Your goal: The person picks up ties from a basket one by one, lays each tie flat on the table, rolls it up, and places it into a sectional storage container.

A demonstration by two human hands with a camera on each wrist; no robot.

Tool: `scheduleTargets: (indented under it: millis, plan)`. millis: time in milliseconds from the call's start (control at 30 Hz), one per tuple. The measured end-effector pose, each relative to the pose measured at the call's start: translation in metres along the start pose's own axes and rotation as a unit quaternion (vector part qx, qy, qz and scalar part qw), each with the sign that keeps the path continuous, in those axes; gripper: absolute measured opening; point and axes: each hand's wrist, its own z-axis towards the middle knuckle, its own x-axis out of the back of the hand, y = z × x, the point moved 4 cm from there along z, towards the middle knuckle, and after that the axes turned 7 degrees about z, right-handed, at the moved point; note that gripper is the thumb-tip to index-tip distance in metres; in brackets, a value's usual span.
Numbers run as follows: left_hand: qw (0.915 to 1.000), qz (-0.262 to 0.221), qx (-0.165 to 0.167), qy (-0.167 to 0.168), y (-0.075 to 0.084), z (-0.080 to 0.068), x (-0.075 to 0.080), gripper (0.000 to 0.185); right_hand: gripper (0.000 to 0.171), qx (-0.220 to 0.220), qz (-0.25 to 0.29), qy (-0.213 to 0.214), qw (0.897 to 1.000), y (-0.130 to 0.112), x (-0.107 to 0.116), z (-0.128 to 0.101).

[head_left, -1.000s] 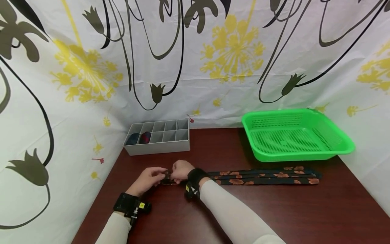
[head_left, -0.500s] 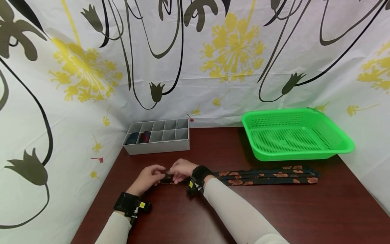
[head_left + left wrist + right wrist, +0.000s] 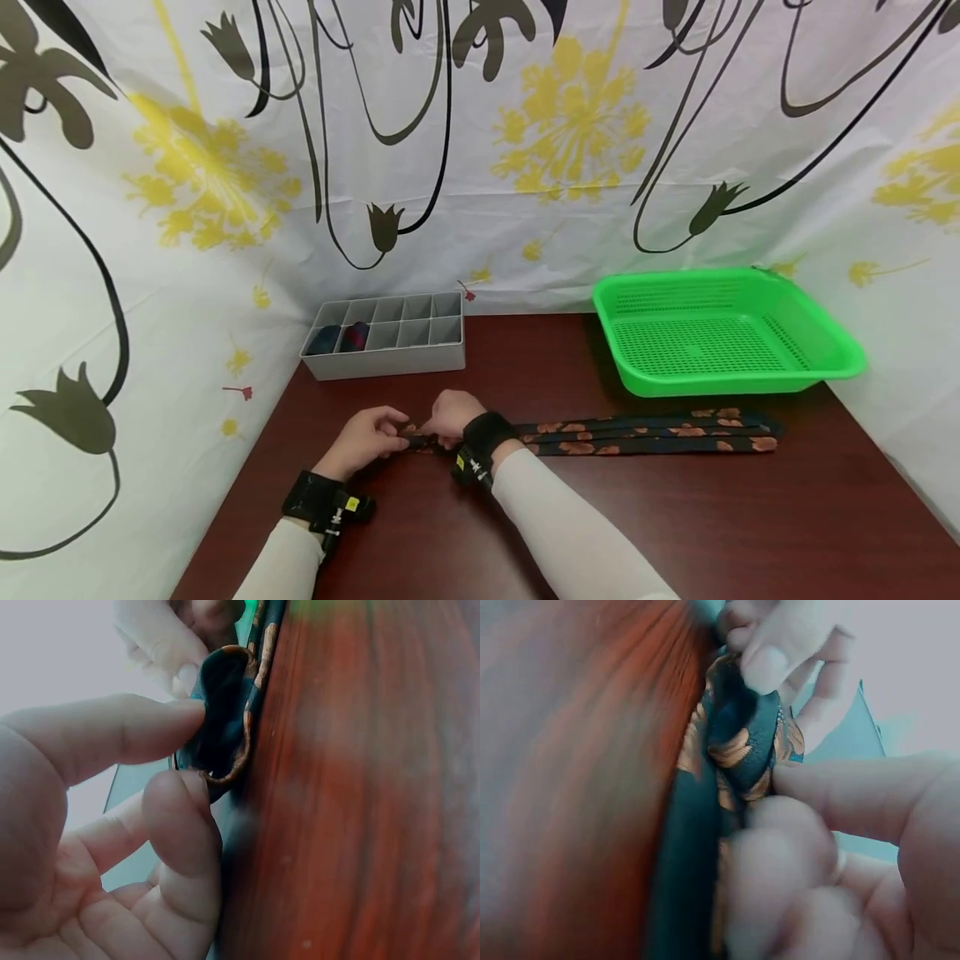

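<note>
A dark necktie point(image 3: 577, 448) with orange flowers lies folded lengthwise in several layers across the table, stretching to the right. At its left end the fabric bends into a small loop, whose hollow shows in both wrist views. My left hand point(image 3: 363, 442) pinches this looped end point(image 3: 225, 697) between thumb and fingers. Close on its right, my right hand point(image 3: 456, 415) grips the same tie point(image 3: 754, 746) just behind the loop, thumb against fingers. The head view hides most of the loop behind the hands.
Behind the hands stands a grey divided box point(image 3: 390, 362), with a dark blue roll point(image 3: 325, 340) and a red-and-blue roll point(image 3: 355, 336) in two front-left compartments. A green perforated basket point(image 3: 727, 385) sits at the back right. Patterned cloth point(image 3: 450, 242) borders the table.
My right hand shifted slightly right with its fingers loosened, then came back left and closed on the tie again. The left hand stays at the looped end, which shows more now.
</note>
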Motion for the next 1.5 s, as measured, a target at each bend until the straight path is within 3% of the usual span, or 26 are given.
scheduleTargets:
  millis: [167,300,433,533,600,800,967,1100,1167,1233,1333,1433,1500]
  plan:
    - [1.0000,0.007,0.002,0.006,0.005,-0.003,-0.002,0.041,0.033,-0.026,0.089,-0.023,0.995,0.001,0.004,-0.015]
    - [0.9999,0.001,0.006,0.013,0.009,-0.004,0.001,0.039,0.031,-0.026,0.085,-0.024,0.996,-0.004,0.006,-0.017]
    - [0.9986,-0.036,0.033,0.019,0.010,-0.004,0.000,0.039,0.041,-0.031,-0.015,-0.001,0.999,-0.006,0.007,-0.015]
    - [0.9969,-0.046,0.057,0.028,0.011,-0.001,-0.005,0.041,0.051,-0.044,-0.100,0.036,0.993,-0.004,0.007,-0.014]
    - [0.9961,-0.037,0.066,0.046,0.011,0.002,-0.006,0.041,0.053,-0.047,-0.129,0.067,0.988,-0.004,0.006,-0.014]
    - [0.9932,0.033,0.062,0.093,0.018,0.020,-0.006,0.033,0.051,-0.032,-0.171,0.140,0.975,-0.005,0.006,-0.014]
    - [0.9878,0.114,0.044,0.097,0.029,0.024,-0.005,0.025,0.052,-0.039,-0.189,0.148,0.970,-0.001,0.007,-0.021]
    - [0.9743,0.193,0.009,0.115,0.047,0.022,-0.009,0.023,0.050,-0.045,-0.203,0.132,0.969,0.003,0.014,-0.029]
    - [0.9674,0.220,-0.012,0.124,0.058,0.021,-0.013,0.024,0.046,-0.040,-0.180,0.104,0.977,0.007,0.018,-0.033]
    - [0.9684,0.219,-0.034,0.115,0.067,0.021,-0.020,0.025,0.041,-0.033,-0.133,0.069,0.988,0.012,0.023,-0.036]
    - [0.9826,0.168,-0.055,0.056,0.075,0.020,-0.030,0.019,0.031,-0.019,-0.025,0.007,0.999,0.021,0.031,-0.039]
    - [0.9952,0.086,-0.045,0.000,0.074,0.021,-0.037,0.010,0.019,-0.014,0.062,-0.035,0.997,0.029,0.038,-0.041]
    - [0.9980,0.057,-0.026,-0.007,0.070,0.023,-0.037,0.009,0.017,-0.016,0.096,-0.046,0.994,0.034,0.040,-0.041]
